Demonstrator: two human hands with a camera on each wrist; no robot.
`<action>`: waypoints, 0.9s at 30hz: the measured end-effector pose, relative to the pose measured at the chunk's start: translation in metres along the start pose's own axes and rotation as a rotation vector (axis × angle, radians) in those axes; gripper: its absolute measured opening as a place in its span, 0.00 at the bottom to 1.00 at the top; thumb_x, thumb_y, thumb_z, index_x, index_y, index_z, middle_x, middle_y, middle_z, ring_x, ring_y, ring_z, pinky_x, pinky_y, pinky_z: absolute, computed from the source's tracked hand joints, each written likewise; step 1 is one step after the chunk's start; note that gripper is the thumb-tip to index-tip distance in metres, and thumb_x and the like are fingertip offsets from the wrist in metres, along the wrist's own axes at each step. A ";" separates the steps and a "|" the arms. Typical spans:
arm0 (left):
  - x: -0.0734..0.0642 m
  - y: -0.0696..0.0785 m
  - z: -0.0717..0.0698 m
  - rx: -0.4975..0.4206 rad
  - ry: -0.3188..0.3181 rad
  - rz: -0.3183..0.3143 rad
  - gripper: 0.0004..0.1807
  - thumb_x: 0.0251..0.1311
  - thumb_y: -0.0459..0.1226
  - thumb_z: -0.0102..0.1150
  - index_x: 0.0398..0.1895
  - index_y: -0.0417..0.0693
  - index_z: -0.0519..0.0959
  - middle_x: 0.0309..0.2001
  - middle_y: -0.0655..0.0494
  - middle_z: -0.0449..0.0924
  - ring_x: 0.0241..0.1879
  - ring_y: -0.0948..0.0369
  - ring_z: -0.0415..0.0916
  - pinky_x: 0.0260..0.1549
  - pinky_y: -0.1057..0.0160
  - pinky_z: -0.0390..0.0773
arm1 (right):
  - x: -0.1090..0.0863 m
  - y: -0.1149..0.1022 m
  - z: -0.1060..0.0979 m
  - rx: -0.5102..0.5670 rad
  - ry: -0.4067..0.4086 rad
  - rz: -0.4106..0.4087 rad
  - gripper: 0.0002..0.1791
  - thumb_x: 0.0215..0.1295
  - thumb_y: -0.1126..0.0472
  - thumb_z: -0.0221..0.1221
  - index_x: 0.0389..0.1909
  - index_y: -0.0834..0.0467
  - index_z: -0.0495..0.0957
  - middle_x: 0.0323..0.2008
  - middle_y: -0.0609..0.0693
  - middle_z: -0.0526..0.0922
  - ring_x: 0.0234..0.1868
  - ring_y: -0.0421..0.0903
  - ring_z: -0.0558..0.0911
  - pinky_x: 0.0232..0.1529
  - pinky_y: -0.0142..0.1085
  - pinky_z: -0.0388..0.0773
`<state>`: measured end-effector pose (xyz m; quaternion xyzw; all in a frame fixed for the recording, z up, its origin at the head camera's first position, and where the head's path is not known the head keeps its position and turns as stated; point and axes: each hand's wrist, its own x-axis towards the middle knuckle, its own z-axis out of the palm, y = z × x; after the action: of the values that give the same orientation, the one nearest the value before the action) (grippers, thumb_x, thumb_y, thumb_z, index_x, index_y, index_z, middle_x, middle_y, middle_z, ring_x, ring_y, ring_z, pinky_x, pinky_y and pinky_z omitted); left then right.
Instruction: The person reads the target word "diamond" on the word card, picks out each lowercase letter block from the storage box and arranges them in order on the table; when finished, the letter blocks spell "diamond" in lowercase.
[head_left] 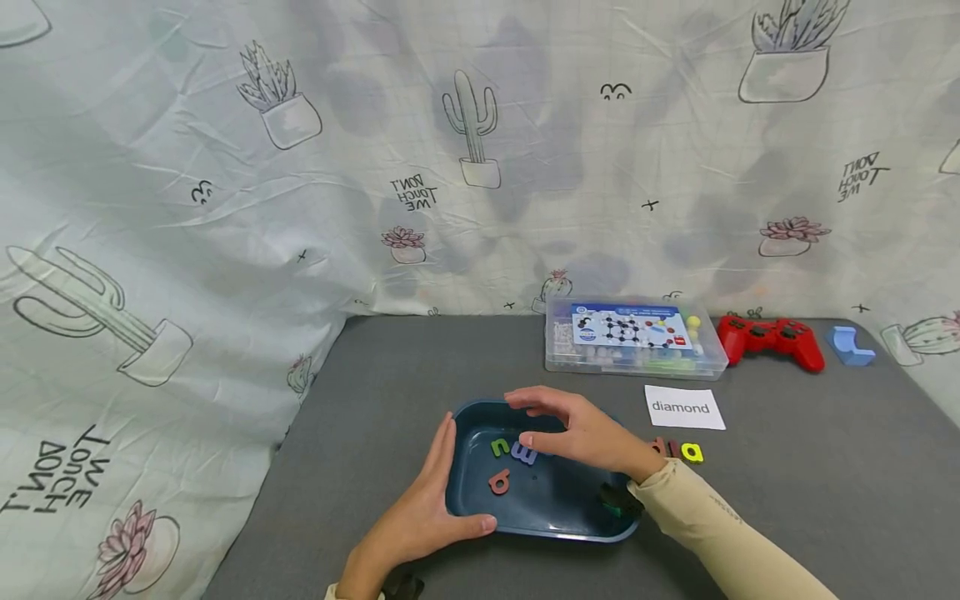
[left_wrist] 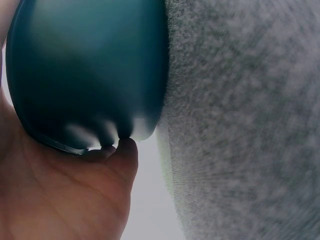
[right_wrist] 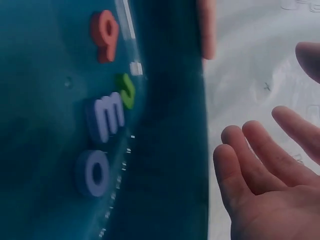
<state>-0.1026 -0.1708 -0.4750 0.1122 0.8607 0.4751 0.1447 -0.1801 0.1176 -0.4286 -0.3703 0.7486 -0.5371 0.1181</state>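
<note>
Tray (head_left: 551,504) sits braced by spread left hand (head_left: 423,512); right hand (head_left: 581,432) (fingers parted, nothing held) hovers above letters (head_left: 523,453); picking seems underway, next needing a pinch

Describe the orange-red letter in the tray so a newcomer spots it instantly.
On the grey table, find the dark blue tray that the left hand touches. Toward its left end in the head view, just below a green letter and a purple m, lies the orange-red letter. Its warm colour sets it apart from those two.
</note>
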 end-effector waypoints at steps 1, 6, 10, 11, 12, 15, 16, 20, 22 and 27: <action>0.000 0.000 0.000 -0.003 -0.001 0.001 0.75 0.56 0.58 0.80 0.89 0.59 0.29 0.87 0.58 0.22 0.84 0.43 0.38 0.71 0.26 0.54 | 0.001 0.002 0.002 0.001 -0.012 0.005 0.29 0.77 0.60 0.65 0.75 0.61 0.73 0.71 0.59 0.77 0.72 0.56 0.75 0.72 0.57 0.69; -0.002 -0.001 0.000 -0.009 0.004 0.003 0.74 0.56 0.57 0.80 0.89 0.61 0.30 0.87 0.60 0.22 0.84 0.44 0.38 0.72 0.26 0.54 | 0.005 0.008 0.007 -0.041 -0.062 0.044 0.31 0.76 0.57 0.66 0.74 0.64 0.73 0.70 0.61 0.77 0.70 0.58 0.75 0.72 0.57 0.69; -0.002 -0.001 -0.001 -0.002 0.003 0.013 0.74 0.57 0.57 0.79 0.89 0.60 0.29 0.87 0.61 0.21 0.84 0.45 0.36 0.72 0.27 0.54 | 0.005 0.012 0.009 -0.085 -0.094 0.101 0.31 0.75 0.53 0.67 0.73 0.63 0.75 0.69 0.58 0.79 0.69 0.59 0.77 0.69 0.59 0.72; -0.002 -0.001 -0.001 0.000 0.002 0.014 0.74 0.57 0.57 0.79 0.89 0.61 0.29 0.87 0.61 0.21 0.84 0.45 0.35 0.72 0.26 0.54 | 0.005 0.013 0.009 -0.099 -0.103 0.109 0.31 0.75 0.53 0.67 0.72 0.63 0.76 0.68 0.57 0.79 0.68 0.60 0.77 0.68 0.60 0.73; -0.002 -0.001 -0.001 0.003 0.002 0.015 0.74 0.58 0.57 0.79 0.89 0.61 0.29 0.87 0.61 0.21 0.84 0.45 0.35 0.72 0.26 0.54 | 0.006 0.014 0.009 -0.112 -0.111 0.116 0.31 0.74 0.53 0.67 0.72 0.62 0.76 0.68 0.57 0.79 0.67 0.60 0.78 0.67 0.60 0.74; -0.002 -0.001 -0.001 -0.004 -0.006 0.024 0.74 0.58 0.55 0.79 0.89 0.60 0.29 0.87 0.60 0.20 0.84 0.46 0.34 0.72 0.27 0.53 | 0.005 0.017 0.009 -0.168 -0.138 0.115 0.29 0.74 0.54 0.67 0.70 0.63 0.78 0.65 0.57 0.81 0.64 0.58 0.81 0.64 0.57 0.77; -0.002 0.000 -0.001 -0.005 -0.007 0.028 0.74 0.58 0.55 0.80 0.89 0.60 0.28 0.87 0.59 0.20 0.84 0.46 0.34 0.72 0.27 0.53 | 0.005 0.018 0.009 -0.187 -0.147 0.109 0.28 0.74 0.55 0.68 0.69 0.64 0.79 0.64 0.57 0.82 0.62 0.57 0.81 0.63 0.55 0.78; -0.001 0.000 -0.002 -0.003 -0.017 0.033 0.74 0.59 0.55 0.79 0.89 0.59 0.28 0.87 0.60 0.20 0.84 0.46 0.33 0.73 0.27 0.53 | 0.007 0.019 0.008 -0.252 -0.174 0.081 0.25 0.73 0.58 0.69 0.65 0.64 0.81 0.61 0.56 0.83 0.58 0.54 0.83 0.60 0.52 0.80; -0.001 0.001 -0.002 0.002 -0.022 0.027 0.74 0.59 0.56 0.79 0.89 0.59 0.28 0.87 0.61 0.19 0.84 0.45 0.34 0.72 0.27 0.53 | 0.007 0.020 0.007 -0.280 -0.184 0.079 0.24 0.72 0.59 0.70 0.64 0.63 0.82 0.60 0.55 0.83 0.58 0.53 0.82 0.60 0.51 0.80; -0.002 0.000 -0.003 0.002 -0.027 0.014 0.73 0.59 0.56 0.78 0.89 0.61 0.28 0.87 0.62 0.19 0.84 0.46 0.34 0.72 0.28 0.54 | 0.009 0.025 0.009 -0.359 -0.216 0.073 0.21 0.69 0.61 0.72 0.61 0.60 0.84 0.59 0.50 0.83 0.59 0.50 0.81 0.62 0.49 0.79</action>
<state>-0.1020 -0.1734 -0.4733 0.1248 0.8583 0.4736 0.1530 -0.1913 0.1088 -0.4525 -0.4136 0.8282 -0.3475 0.1493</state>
